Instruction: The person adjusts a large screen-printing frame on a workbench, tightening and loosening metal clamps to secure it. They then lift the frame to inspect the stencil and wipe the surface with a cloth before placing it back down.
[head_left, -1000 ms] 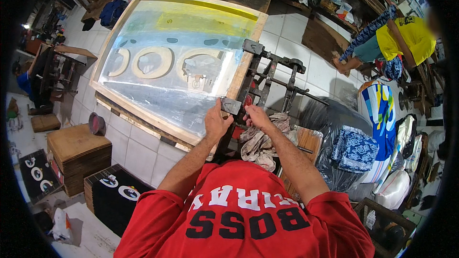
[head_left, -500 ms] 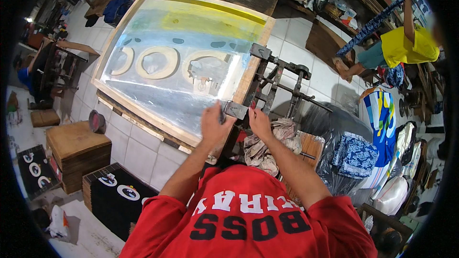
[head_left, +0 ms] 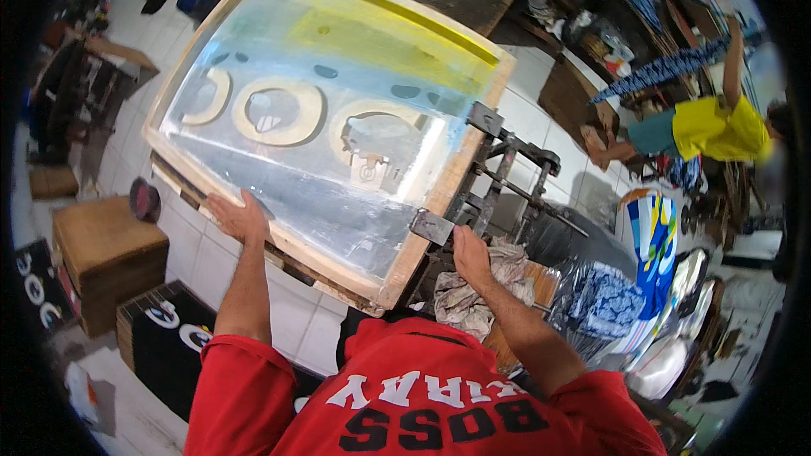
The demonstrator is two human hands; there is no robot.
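A wood-framed mesh screen [head_left: 329,139] lies in front of the wearer's red shirt [head_left: 405,363], with a brown block-shaped stack [head_left: 110,266] beyond its near left corner and a crumpled cloth [head_left: 483,294] beyond its near right corner. At the screen's near rim, left of centre, rests the left hand [head_left: 243,218], spread wide. Beside its right rim is the curled right hand [head_left: 470,253], any grip indeterminable, near a metal clamp plate [head_left: 432,226].

Place: screen-printing workshop
Printing gear: wood-framed translucent mesh screen [head_left: 372,51], grey metal clamp [head_left: 433,226]
Stock: stacked brown rectangular boards [head_left: 110,241]
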